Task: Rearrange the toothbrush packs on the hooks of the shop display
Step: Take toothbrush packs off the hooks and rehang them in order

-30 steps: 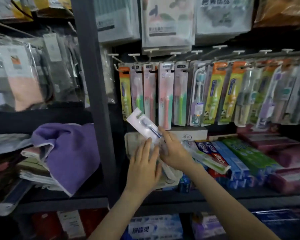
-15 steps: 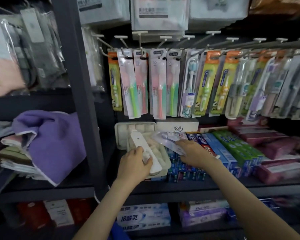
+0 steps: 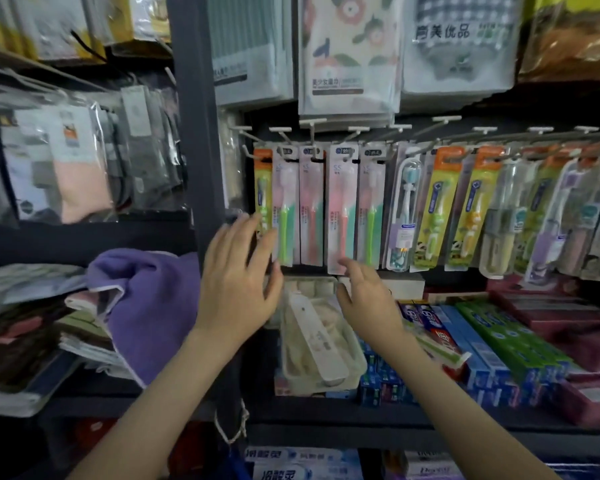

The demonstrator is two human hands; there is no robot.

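Packs [image 3: 371, 209] of toothbrushes hang side by side from the wire hooks [image 3: 280, 130] of the display, above a shelf [image 3: 326, 417] with a white case [image 3: 314, 341] lying in a tray [image 3: 355, 372] and toothpaste boxes [image 3: 471, 341] to its right. Both hands are raised to the lower ends of the leftmost packs, and both are released, fingers spread and grasping nothing. The left hand [image 3: 238, 292] has its fingertips in front of the bottom of the orange pack [image 3: 263, 188] at the far left end of the row; whether they touch it cannot be told. The right hand [image 3: 369, 303] reaches up with its fingertips at the bottom edge of a pink pack [image 3: 342, 209], which hangs a little lower than its neighbours. Nothing has been lifted off a hook. I judge the step in hand to be the reach for the next pack to move or square up, with most of the rearranging yet to be done. The next move calls for pinching one pack near its lower end, steadying the ones beside it, then sliding its hang-hole forward along the hook without dragging the packs behind it off too.
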